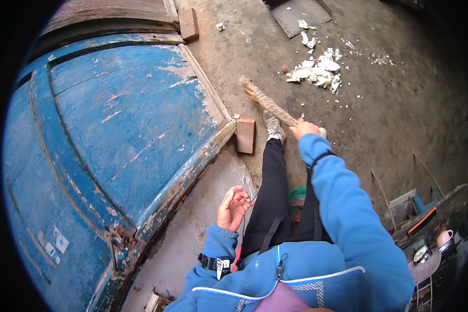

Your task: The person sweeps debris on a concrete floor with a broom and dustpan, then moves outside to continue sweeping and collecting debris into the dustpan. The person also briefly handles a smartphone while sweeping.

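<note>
Nearest me, my left grip point(235, 209) is half curled, with nothing in it that I can make out; I'd keep it clear of the rough edge of the blue panel point(130, 114). Farther out, my right arm is stretched forward beside my right leg, elbow slightly bent, that right grip point(304, 128) wrapped around the near end of the straw brush point(273, 106). The brush slants past a brick point(245, 136), frayed end away from me; whether it touches the floor point(400, 114) I can't tell. Short, low wrist strokes, clear of the brick, would serve best, I judge. Beyond lie white scraps point(320, 70), apart from the bristles.
</note>
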The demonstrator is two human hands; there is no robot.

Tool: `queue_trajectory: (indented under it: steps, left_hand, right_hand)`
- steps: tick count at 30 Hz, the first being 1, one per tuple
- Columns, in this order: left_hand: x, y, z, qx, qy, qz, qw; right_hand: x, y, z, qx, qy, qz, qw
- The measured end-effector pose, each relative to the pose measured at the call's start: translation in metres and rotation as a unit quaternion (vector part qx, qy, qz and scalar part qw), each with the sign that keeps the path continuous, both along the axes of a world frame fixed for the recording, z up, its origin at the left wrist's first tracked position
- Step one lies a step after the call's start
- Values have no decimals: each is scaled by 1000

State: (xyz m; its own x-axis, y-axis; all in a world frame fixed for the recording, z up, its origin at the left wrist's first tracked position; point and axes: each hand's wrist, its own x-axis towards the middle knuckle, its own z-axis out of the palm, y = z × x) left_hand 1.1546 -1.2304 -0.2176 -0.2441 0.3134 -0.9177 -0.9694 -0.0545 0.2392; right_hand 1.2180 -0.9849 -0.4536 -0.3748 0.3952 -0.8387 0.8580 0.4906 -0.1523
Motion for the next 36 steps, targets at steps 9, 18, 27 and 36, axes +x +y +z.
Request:
queue_trajectory:
  steps: [9,18,27,36]
  left_hand:
    - [-92,-3,-33,-13,-6,9,1000]
    - [-131,3,-48,27,-3,69,997]
    - [-137,-32,-79,-48,-2,110,993]
    - [-143,-3,-64,34,-56,120,991]
  right_hand:
    - [25,44,-11,51,-71,-108,990]
    - [-93,51,-8,56,49,-109,991]
    - [-352,51,-85,-12,77,-169,983]
    - [-104,27,1,50,-99,-252,961]
